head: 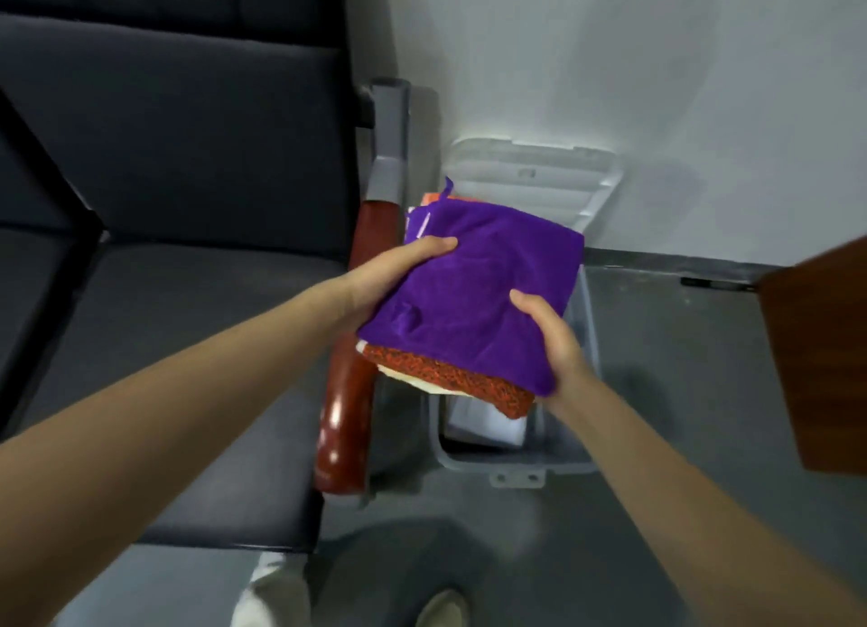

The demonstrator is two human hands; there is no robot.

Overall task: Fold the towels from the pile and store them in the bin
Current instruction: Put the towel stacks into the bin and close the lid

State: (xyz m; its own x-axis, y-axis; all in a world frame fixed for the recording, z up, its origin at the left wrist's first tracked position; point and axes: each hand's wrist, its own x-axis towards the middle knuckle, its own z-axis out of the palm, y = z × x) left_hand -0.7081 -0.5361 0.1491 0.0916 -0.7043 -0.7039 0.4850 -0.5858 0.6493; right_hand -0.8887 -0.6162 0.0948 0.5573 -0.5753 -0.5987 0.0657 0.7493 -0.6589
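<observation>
A stack of folded towels hangs over the grey bin (516,460), held between both hands. A purple towel (474,293) lies on top, with an orange towel (450,377) and a pale one under it. My left hand (399,274) grips the stack's left edge, thumb on the purple cloth. On the near right corner my right hand (549,340) grips it too, thumb on top and fingers hidden beneath. The bin stands on the floor beside the sofa, and something white shows inside it.
The bin's white lid (530,180) leans open against the wall behind. A dark sofa (164,204) with a red-brown wooden armrest (347,415) fills the left. A brown wooden panel (821,359) juts in at the right. Grey floor (680,368) lies around the bin.
</observation>
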